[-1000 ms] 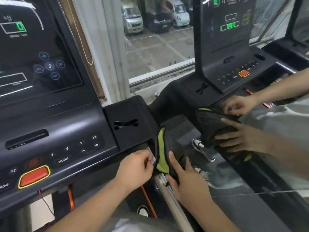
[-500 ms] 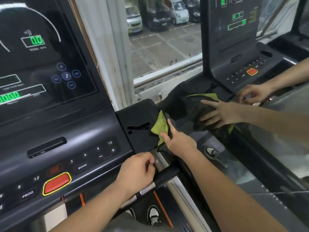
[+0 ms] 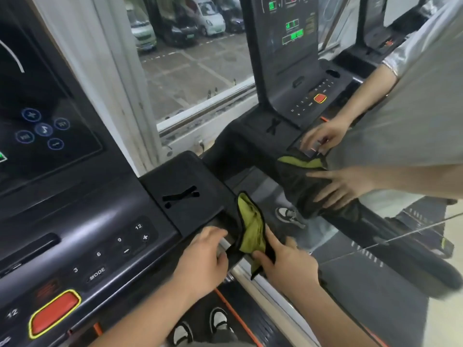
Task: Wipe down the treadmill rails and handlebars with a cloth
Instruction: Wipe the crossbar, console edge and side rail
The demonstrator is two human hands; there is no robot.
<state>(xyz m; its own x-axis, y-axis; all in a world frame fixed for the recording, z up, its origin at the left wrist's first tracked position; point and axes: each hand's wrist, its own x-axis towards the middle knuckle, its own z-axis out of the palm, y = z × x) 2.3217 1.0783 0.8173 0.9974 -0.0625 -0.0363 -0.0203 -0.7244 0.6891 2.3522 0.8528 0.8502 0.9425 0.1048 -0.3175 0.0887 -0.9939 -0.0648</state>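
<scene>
Since 0.5 s ago our R hand has dragged the green cloth back along the rail, off the console corner. Thumb & index pinch its lower end, pressing it on the rail. Our L hand wraps the handlebar, just beside the cloth.

I see the left hand curled round the handlebar below the console; the right hand pinches the green cloth just beside it, by the mirror.
</scene>
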